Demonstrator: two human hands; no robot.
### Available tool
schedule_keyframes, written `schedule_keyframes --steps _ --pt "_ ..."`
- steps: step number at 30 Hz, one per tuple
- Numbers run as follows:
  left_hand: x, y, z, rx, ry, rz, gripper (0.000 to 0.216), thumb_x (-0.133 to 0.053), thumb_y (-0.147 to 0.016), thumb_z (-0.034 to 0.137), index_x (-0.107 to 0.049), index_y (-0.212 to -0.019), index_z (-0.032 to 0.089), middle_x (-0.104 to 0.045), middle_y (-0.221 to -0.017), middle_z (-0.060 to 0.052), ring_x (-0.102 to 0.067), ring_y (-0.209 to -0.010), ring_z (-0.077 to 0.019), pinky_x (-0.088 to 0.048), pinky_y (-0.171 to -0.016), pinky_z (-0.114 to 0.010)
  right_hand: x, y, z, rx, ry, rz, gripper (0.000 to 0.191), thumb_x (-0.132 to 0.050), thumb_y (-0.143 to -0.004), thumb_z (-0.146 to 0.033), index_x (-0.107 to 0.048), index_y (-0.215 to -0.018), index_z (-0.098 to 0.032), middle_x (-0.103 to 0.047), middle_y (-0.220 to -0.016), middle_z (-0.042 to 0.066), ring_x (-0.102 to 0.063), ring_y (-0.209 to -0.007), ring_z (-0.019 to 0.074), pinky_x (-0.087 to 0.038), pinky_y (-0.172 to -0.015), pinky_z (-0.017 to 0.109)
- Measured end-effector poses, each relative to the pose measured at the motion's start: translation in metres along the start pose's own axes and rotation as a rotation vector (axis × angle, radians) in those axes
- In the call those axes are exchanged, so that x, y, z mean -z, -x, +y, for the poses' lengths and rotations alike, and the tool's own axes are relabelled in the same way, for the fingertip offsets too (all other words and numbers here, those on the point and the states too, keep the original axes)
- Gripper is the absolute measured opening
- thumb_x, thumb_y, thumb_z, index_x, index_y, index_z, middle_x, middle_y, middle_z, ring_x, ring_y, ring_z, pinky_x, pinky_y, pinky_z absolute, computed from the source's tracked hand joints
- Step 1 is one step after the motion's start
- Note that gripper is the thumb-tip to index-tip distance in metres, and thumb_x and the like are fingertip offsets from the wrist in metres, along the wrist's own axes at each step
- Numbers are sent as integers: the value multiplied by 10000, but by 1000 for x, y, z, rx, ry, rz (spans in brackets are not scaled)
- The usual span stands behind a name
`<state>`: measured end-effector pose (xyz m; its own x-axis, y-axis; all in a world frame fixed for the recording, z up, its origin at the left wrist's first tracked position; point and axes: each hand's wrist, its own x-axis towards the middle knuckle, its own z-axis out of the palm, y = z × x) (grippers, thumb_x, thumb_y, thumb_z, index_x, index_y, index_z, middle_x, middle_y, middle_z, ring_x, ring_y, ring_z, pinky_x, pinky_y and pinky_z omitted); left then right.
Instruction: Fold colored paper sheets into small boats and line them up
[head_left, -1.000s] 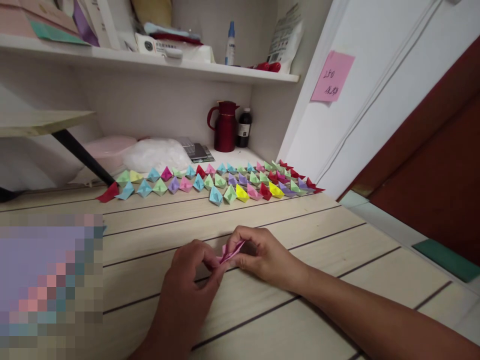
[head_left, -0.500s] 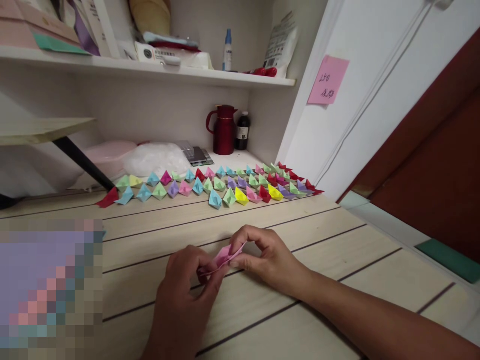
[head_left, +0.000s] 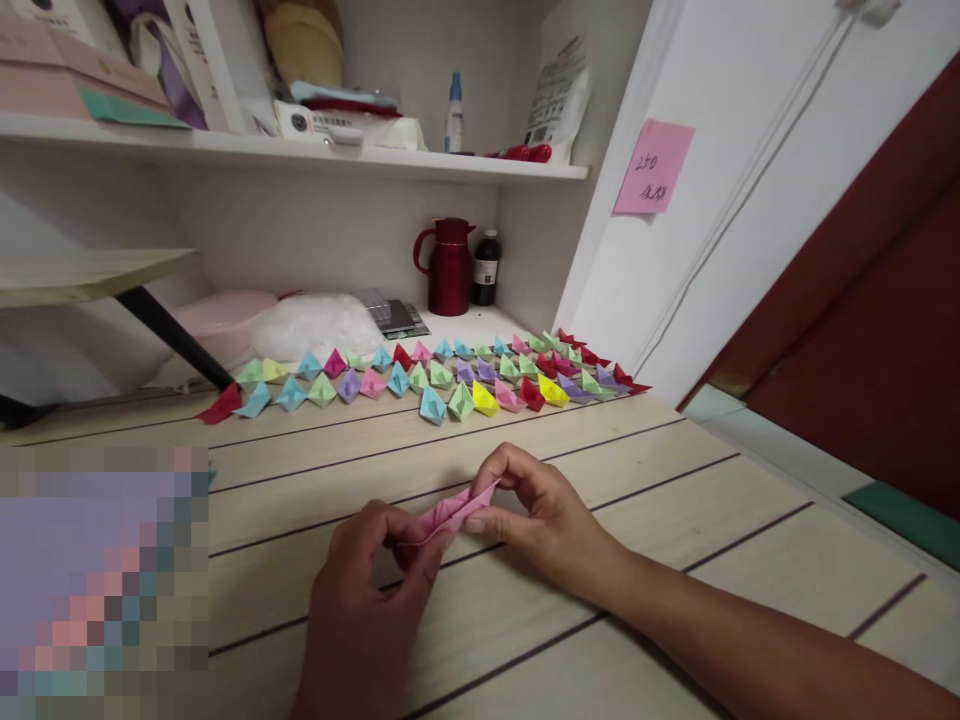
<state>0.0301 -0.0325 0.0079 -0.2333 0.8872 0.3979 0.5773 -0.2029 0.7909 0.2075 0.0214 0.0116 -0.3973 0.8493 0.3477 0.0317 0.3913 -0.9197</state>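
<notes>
Between my two hands, just over the wooden table [head_left: 570,490], is a pink paper boat [head_left: 452,512], tilted with its right tip higher. My left hand [head_left: 379,570] pinches its left end between thumb and fingers. At the other end, my right hand [head_left: 536,515] grips the paper, thumb on the near side and fingertips on the far side. Part of each end is hidden by the fingers. Beyond my hands stand rows of folded paper boats in many colours, among them a yellow boat [head_left: 485,399] and a blue boat [head_left: 433,405].
A pixelated patch covers the lower left. Behind the boats are a dark red jug [head_left: 450,270], a dark bottle [head_left: 486,270] and a white plastic bag [head_left: 319,328]. A shelf [head_left: 450,165] with packets runs above. A pink note [head_left: 655,167] hangs on the right panel.
My hands have moved slightly apart, and more of the pink boat shows, opened out longer between them. The whole view has shifted a little.
</notes>
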Motion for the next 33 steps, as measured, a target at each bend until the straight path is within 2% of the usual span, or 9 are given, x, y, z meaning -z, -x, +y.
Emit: schedule_keyframes --steps 4,9,16,19,22,24,26,29,33 --pt "0 -6 -6 -18 76 11 227 -690 -724 370 -549 -626 222 -643 -933 -17 -605 -911 -196 -453 -813 -285 -1 -1 1 -46 31 -23 214 -766 -762 -273 -576 -797 -183 -608 -789 -14 -554 -755 133 -434 -710 253" --pt "-1 -2 -10 95 170 -123 268 -689 -731 378 -523 -597 218 -629 -711 17 -596 -723 -161 -446 -679 -247 -1 -1 0 -115 -19 -55 245 -759 -770 -285 -540 -756 -176 -614 -800 -6 -557 -765 138 -435 -717 265" --pt "-5 2 -3 146 164 -102 286 -686 -728 359 -505 -566 210 -594 -643 28 -556 -675 -151 -410 -681 -250 -4 0 -2 -146 -159 -11 334 -801 -720 -217 -482 -814 -196 -566 -747 -48 -512 -684 101 -410 -630 223" --pt "-7 1 -2 203 178 -92 280 -689 -722 363 -498 -586 210 -538 -602 46 -500 -625 -132 -379 -625 -235 -4 -1 0 -191 -252 -20 389 -803 -717 -203 -488 -945 -213 -597 -725 -57 -538 -663 99 -415 -620 219" --pt "-8 -2 -7 292 307 -176 222 -703 -711 374 -559 -791 225 -518 -598 69 -474 -589 -123 -364 -566 -220 -4 -2 5 -241 -331 -31 483 -799 -717 -202 -487 -1083 -231 -601 -689 -69 -532 -608 90 -406 -580 208" --pt "-9 -4 -11 330 406 -212 345 -698 -722 384 -567 -999 226 -506 -573 84 -460 -561 -122 -363 -544 -217 -4 -4 8 -263 -357 -35 475 -788 -726 -208 -497 -1100 -229 -588 -661 -72 -524 -577 87 -398 -553 205" --pt "-9 -6 -13 353 421 -236 422 -689 -736 390 -569 -1101 214 -502 -562 87 -452 -552 -120 -366 -544 -218 -3 -4 10 -270 -355 -31 445 -773 -740 -209 -507 -1096 -226 -581 -649 -72 -526 -565 87 -396 -540 205" --pt "-7 -6 -13 358 359 -310 362 -694 -729 392 -646 -1039 211 -556 -618 55 -498 -597 -131 -395 -578 -230 -3 -3 9 -251 -295 -38 426 -755 -757 -195 -516 -1108 -229 -582 -663 -68 -532 -569 87 -409 -547 210" --pt "-5 -6 -10 284 272 -379 200 -682 -729 392 -712 -809 211 -647 -754 -6 -579 -714 -172 -435 -661 -259 -3 0 3 -176 -160 -61 385 -725 -791 -187 -529 -1120 -227 -617 -718 -45 -587 -665 111 -464 -653 247"
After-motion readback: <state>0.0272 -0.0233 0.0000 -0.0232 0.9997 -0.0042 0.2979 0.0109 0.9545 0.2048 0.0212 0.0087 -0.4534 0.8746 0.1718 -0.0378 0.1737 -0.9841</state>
